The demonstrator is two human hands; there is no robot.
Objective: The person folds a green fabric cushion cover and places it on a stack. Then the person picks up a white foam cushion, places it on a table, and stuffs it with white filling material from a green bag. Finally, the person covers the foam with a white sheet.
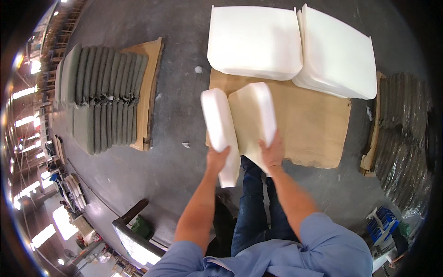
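Observation:
Two white, thick cushion-shaped slabs stand on edge in front of me, one in each hand. My left hand point(218, 159) is closed round the lower part of the left slab point(216, 117), its thumb on the inner side. My right hand point(273, 150) grips the outer edge of the right slab point(266, 106), whose inner face looks tan in shadow. The slabs lean slightly apart at the top, over the near left part of a flat cardboard sheet point(316, 129). Their exact material I cannot make out.
Beyond them, two white cushion-shaped stacks point(254, 41) point(339, 53) sit on the cardboard's far side. Grey-green cushions point(99, 78) stand in rows on cardboard at left. Plastic-wrapped dark pieces point(401, 134) are at right. A blue rack point(383, 224) stands near right; white scraps point(186, 145) dot the floor.

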